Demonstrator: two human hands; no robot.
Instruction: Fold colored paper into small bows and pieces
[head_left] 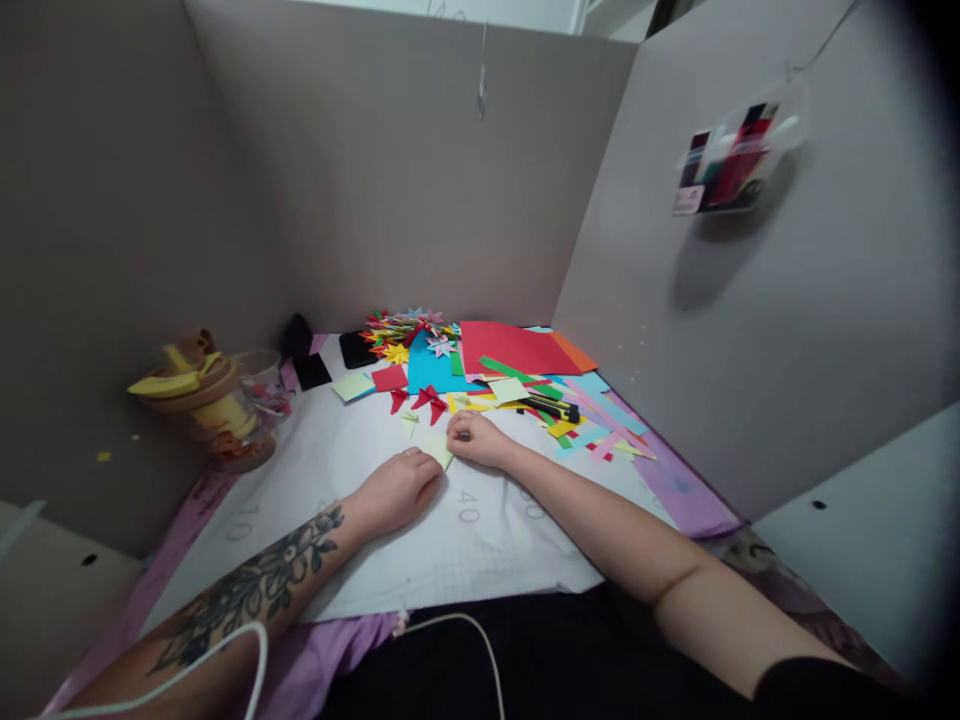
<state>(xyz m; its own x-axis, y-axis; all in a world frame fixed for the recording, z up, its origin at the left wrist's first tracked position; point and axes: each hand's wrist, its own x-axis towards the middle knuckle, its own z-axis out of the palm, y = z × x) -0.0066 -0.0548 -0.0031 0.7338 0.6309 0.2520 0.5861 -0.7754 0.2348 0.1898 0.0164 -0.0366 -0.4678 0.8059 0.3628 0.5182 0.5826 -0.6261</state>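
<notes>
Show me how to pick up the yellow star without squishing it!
Pinch the yellow star lightly near its middle, coming from your side and a little above. Its pointy tips stick out and look thin, so they might bend. The colorful heap crowds it from behind, while the red square in front lies flat and should leave your fingers room.

Between the forearms [307, 550], the white sheet [427, 560] lies open to its near edge — room for a hand to pass. Beyond the hands [397, 488], red folded pieces [436, 408], a cutter [551, 404] and paper strips [600, 430] crowd the way; containers [225, 412] block the left — grey walls [412, 190] close left, right and far.
</notes>
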